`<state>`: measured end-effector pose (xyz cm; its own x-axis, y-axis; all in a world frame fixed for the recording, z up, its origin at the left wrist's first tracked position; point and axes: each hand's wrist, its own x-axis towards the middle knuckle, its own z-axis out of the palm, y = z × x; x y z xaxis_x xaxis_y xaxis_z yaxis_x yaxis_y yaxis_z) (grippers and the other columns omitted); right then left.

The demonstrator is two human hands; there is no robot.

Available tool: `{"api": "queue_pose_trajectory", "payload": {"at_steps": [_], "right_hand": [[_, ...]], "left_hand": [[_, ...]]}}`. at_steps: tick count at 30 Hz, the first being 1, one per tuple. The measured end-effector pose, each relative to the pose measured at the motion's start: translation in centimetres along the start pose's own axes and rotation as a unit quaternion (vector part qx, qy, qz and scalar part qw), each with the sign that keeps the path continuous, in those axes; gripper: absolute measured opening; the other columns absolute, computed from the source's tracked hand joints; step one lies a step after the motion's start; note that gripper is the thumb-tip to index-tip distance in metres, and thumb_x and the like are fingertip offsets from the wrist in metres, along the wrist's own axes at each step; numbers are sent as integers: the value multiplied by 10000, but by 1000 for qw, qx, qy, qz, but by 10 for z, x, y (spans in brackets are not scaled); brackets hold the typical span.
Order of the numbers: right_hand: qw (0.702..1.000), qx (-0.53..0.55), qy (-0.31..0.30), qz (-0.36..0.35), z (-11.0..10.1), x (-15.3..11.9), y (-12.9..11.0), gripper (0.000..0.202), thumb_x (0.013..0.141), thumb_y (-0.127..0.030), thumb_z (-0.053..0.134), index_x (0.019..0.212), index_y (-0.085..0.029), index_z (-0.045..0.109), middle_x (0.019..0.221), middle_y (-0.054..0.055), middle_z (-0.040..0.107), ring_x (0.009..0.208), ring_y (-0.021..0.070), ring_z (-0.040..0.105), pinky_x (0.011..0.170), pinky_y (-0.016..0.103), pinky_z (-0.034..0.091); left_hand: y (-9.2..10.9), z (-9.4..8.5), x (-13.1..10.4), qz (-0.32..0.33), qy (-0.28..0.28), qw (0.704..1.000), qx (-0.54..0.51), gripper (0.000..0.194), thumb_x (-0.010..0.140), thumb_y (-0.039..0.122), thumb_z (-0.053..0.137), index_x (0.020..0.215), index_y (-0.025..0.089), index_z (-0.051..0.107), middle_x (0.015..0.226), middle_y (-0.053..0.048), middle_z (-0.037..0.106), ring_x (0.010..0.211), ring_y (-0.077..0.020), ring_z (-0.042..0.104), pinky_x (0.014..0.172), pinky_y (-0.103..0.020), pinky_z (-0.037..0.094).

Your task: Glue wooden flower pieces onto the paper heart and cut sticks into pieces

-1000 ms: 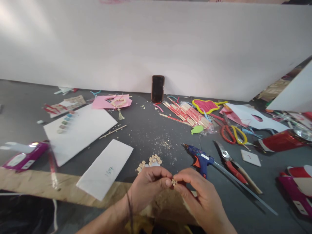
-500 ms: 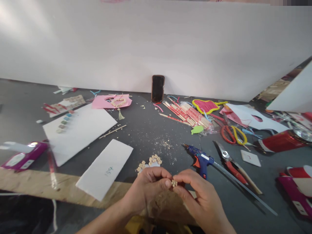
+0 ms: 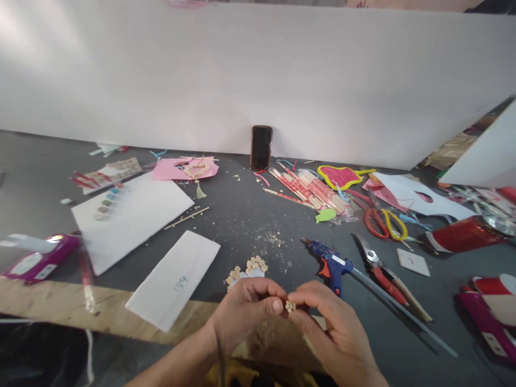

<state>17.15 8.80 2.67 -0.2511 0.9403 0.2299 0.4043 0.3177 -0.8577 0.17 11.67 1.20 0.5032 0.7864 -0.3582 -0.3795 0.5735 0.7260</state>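
White panel (image 3: 201, 80) spans the back. Dark table (image 3: 237, 209) in front of it. Big white sheet (image 3: 133, 215) flat on the person's left, white card (image 3: 173, 282) lying nearer the body, slanted, handwriting on it.

Both hands at the near edge, close together at mid-table. Right hand (image 3: 338, 328): narrow pinch, thumb and index on a small piece. Left hand (image 3: 242, 312): fingers curled in, thumb and index nearly closed. Can't tell whether it grips anything or touches the same piece.

Right side, out past the right hand: glue gun (image 3: 332, 263), nozzle pointing far-left, stick trailing out the back; red-handled shears (image 3: 382, 274) beyond it. Phone (image 3: 262, 148) upright near the panel.

White piece with beige flower shapes (image 3: 256, 264) sits just beyond the left hand, partly hidden by it. Left is the nearer hand to it; from the right fingertips it's off to the far-left.

Smallest: beige bead-like cluster (image 3: 290, 306), in the right fingertips, just right of the left thumb. Reads roughly round; too small to call a long axis. The left fingertips and the cluster sit practically side by side.
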Motion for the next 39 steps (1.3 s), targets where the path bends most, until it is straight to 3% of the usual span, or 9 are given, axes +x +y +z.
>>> {"api": "queue_pose_trajectory", "payload": {"at_steps": [8,14,19,29,35,37,39], "right_hand": [[999,-22,-4,-25,-2,8,-7,147,824,-193,566,948,-237,629,832,18,616,745,117,598,645,203,494],[994,-47,-19,-94,-20,40,-31,238,810,-173,586,1037,-239,601,855,23,607,741,119,584,660,220,495],[985,-64,1,-159,-33,63,-48,232,811,-150,587,1022,-246,596,841,11,600,739,110,582,646,204,485],[978,-103,30,-177,-46,86,-54,124,820,-207,576,936,-235,611,795,13,619,694,124,590,626,222,493],[986,-111,18,-123,-36,85,-24,108,831,-237,568,931,-226,608,814,13,619,707,121,590,648,225,488],[990,-110,1,-93,-32,79,-11,108,835,-244,563,933,-226,604,817,11,613,696,116,587,642,218,485],[991,-112,-25,-74,-28,72,0,113,832,-245,568,940,-233,602,828,9,610,700,114,589,638,210,483]], "left_hand": [[4,5,-2,9,-8,999,-42,215,580,288,818,678,127,714,626,-18,664,579,-96,553,601,-213,414],[32,13,1,98,-43,994,-27,126,694,232,748,779,143,721,729,-25,690,689,-107,581,670,-207,416],[55,24,8,166,-61,984,-30,138,675,222,761,774,138,715,721,-26,681,680,-109,571,684,-220,408],[81,24,17,173,-84,980,51,157,689,266,747,730,127,686,672,-9,635,646,-97,524,653,-211,386],[93,2,21,171,-44,962,208,174,764,273,658,867,132,660,826,-34,640,760,-118,543,720,-223,401],[101,-16,17,169,-3,939,298,196,768,263,636,925,148,645,883,-44,635,773,-132,549,702,-230,413],[110,-37,10,172,36,894,413,245,756,257,633,986,173,637,826,-27,623,734,-138,548,676,-235,420]]}}
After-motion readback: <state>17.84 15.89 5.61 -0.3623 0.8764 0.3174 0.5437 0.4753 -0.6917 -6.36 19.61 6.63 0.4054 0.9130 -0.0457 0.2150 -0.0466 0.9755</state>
